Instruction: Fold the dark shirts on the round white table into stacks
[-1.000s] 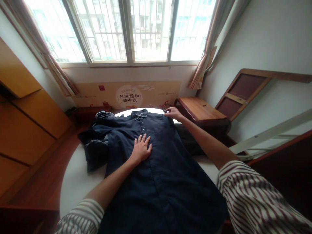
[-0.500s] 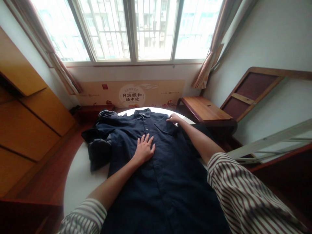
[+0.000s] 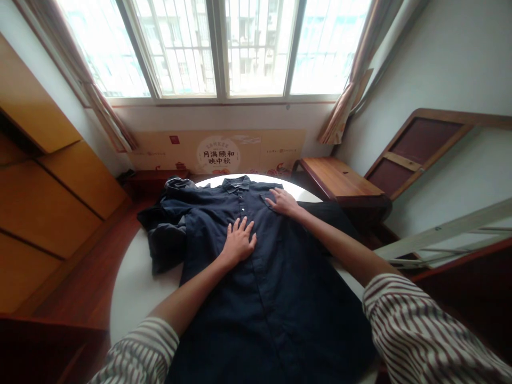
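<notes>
A dark navy button-up shirt (image 3: 248, 298) lies spread face up, its collar (image 3: 236, 184) toward the window. On the middle of its front rests my left hand (image 3: 240, 242), palm down with fingers spread. My right hand (image 3: 283, 201) lies on the chest by the pocket, fingers stretched out and apart, gripping nothing. Under the shirt is a round white table (image 3: 134, 298). Bunched dark clothes (image 3: 166, 240) lie at the left, partly against the shirt's sleeve. Another dark cloth (image 3: 332, 213) shows beyond my right forearm.
A small wooden desk (image 3: 342, 176) stands behind the table on the right, with a wooden panelled frame (image 3: 412, 154) leaning on the wall. Yellow-brown cabinets (image 3: 48, 186) line the left side. A printed cardboard panel (image 3: 168, 146) stands under the window.
My right hand has let go of the shirt near its shoulder edge and now lies flatter on the chest, slightly nearer me. My left hand stays in place on the shirt.
</notes>
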Tool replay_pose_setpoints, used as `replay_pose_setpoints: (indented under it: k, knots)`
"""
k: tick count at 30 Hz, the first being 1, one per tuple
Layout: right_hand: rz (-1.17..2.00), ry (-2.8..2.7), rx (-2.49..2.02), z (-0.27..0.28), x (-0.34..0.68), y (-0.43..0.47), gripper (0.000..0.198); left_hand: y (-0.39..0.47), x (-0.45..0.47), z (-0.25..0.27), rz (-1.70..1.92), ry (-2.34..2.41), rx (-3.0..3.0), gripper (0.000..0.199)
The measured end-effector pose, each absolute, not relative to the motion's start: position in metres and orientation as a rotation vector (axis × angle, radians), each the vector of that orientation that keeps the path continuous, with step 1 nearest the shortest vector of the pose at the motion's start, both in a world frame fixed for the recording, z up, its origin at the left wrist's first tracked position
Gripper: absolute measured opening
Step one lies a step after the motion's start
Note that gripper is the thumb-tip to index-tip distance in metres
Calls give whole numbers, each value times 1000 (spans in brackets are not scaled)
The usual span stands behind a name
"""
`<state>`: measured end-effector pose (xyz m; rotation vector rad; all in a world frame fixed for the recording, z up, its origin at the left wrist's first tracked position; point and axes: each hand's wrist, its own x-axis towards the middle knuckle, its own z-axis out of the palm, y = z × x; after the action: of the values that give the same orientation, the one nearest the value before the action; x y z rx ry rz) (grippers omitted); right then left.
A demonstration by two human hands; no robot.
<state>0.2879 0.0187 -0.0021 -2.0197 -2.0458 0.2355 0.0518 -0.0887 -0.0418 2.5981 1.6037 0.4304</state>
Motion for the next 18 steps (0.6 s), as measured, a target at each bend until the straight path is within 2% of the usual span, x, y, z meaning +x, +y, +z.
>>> replay_pose_setpoints:
  k: [4,9,13,18]
  knots:
    - [282,-2143,-2105,-18,277,-7,69,-89,51,-41,432,1605,2591,55]
    - [236,-2221,-2140,-8,255,-35,71,-90,53,-43,501,1576,2567,51]
    - [134,-2414,-1875,-2,217,-100,64,-79,45,-24,752,1554,2436,42]
    - [459,-2584,-1332,-4,180,-199,70,-33,-28,38,1103,1896,2155,38]
